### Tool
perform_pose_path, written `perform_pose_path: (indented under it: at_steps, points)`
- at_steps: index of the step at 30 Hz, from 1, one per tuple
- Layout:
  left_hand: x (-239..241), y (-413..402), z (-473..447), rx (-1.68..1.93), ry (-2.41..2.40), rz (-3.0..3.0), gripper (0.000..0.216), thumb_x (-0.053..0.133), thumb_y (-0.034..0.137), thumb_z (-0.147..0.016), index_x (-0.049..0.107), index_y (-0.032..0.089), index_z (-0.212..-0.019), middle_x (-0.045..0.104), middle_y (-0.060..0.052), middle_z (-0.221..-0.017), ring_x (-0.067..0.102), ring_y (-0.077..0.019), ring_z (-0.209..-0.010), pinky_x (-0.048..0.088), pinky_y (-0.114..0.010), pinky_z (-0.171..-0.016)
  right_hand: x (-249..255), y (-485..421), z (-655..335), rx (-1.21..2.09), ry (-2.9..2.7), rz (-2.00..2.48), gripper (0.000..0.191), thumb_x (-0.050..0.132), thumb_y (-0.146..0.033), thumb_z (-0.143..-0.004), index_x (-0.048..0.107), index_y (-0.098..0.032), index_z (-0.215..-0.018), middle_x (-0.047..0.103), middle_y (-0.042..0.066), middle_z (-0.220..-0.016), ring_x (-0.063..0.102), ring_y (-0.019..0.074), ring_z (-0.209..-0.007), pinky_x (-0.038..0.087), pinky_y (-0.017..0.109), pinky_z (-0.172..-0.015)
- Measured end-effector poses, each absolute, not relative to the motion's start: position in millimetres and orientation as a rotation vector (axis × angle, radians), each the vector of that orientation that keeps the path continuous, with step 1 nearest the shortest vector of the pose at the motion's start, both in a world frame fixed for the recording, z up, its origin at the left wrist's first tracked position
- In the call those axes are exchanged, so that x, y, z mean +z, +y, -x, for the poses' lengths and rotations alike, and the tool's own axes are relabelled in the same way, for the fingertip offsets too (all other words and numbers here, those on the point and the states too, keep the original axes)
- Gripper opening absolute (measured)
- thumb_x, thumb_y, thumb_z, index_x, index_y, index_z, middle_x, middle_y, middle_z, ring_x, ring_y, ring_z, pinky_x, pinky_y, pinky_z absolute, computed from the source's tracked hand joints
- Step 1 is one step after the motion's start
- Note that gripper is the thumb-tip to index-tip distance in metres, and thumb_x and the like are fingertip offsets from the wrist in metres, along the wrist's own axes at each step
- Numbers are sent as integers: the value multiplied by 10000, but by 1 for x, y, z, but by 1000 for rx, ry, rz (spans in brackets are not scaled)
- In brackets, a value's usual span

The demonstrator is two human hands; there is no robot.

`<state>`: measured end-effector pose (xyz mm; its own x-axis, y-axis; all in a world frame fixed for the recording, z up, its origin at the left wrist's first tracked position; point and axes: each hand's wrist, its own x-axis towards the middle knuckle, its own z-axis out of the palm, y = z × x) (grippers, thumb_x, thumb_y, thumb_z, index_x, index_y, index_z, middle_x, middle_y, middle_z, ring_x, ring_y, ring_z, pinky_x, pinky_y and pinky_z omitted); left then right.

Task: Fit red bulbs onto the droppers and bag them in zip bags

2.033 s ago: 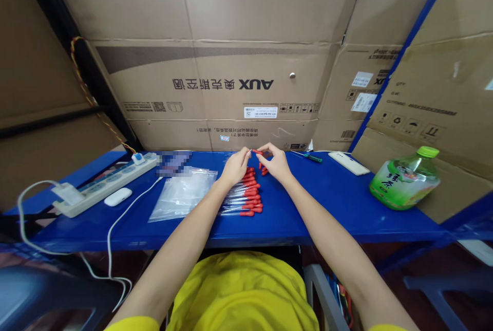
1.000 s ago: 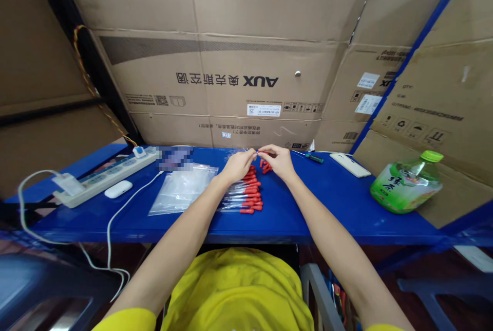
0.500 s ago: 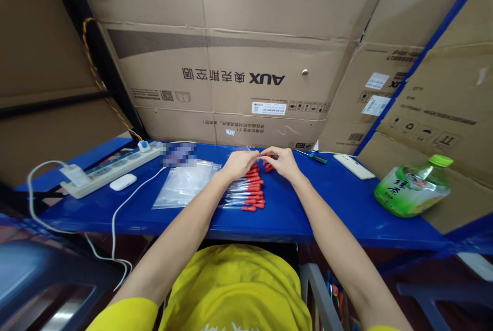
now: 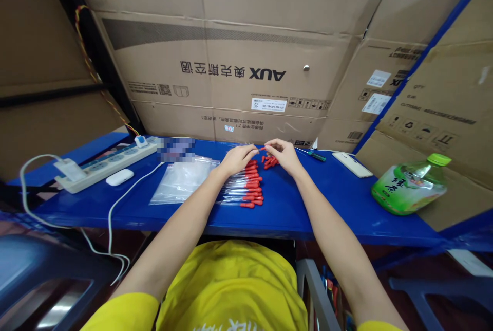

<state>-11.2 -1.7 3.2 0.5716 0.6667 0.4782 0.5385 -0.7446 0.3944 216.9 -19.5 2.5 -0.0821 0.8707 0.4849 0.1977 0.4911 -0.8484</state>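
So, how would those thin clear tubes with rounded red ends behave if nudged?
The clear tubes look slender, so they're probably light and perhaps fragile. Their rounded red ends look wider, so the tubes may roll in a curve.

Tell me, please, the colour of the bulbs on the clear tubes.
The bulbs are red; the head view shows this best.
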Motion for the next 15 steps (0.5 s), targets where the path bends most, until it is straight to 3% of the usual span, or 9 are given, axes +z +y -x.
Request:
perform_pose_path:
  at_steps: [5,15]
  points:
    - [3,-2,12,901,997,-2620,460,326,472,-1118,714,238,-1040,777,-58,-982,706,-229,-926,482,-298,-848,7,-22,-217,800,-1523,910,527,887,-623,-709,802,-206,-1020,815,56,-872,772,236,-803,654,387,-815]
    - [7,-8,9,842,1054,-2695,444,316,470,-1120,685,237,-1039,753,-66,-910,689,-240,-844,412,-290,-730,9,-26,-224,902,-1503,915,477,947,-567,-649,830,-197,-927,828,70,-833,790,246,-732,672,388,-747]
